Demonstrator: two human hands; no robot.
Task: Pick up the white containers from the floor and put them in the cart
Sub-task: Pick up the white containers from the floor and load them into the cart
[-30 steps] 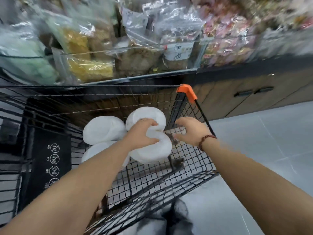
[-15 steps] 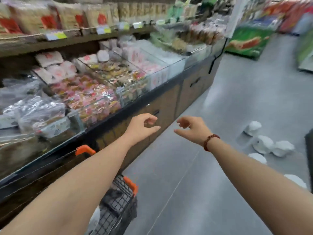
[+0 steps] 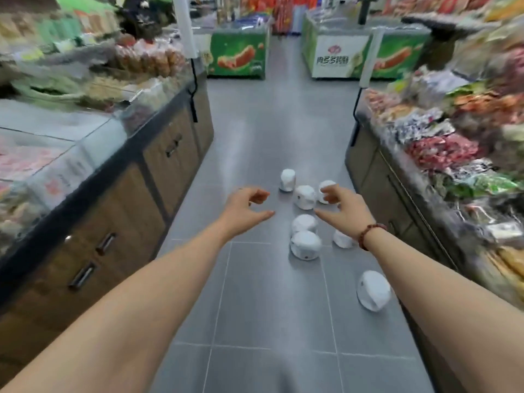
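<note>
Bright, even light. Soft glare streak on floor (image 3: 272, 129) beyond the fingers (image 3: 256, 194). Left and right of fingers, shelves (image 3: 170, 146) smeared by motion blur, edges bowed by wide lens. Just below fingers, containers (image 3: 305, 245) fairly sharp, faint shadows.

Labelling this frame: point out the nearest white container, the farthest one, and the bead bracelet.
nearest white container (image 3: 373, 290): head view, middle of its side
farthest white container (image 3: 287, 179): head view, middle of its body
bead bracelet (image 3: 367, 234): head view, beads on the wrist

The right hand (image 3: 344, 208) hides part of one white container (image 3: 325, 186), and the shelf goods (image 3: 453, 148) are blurred
</note>
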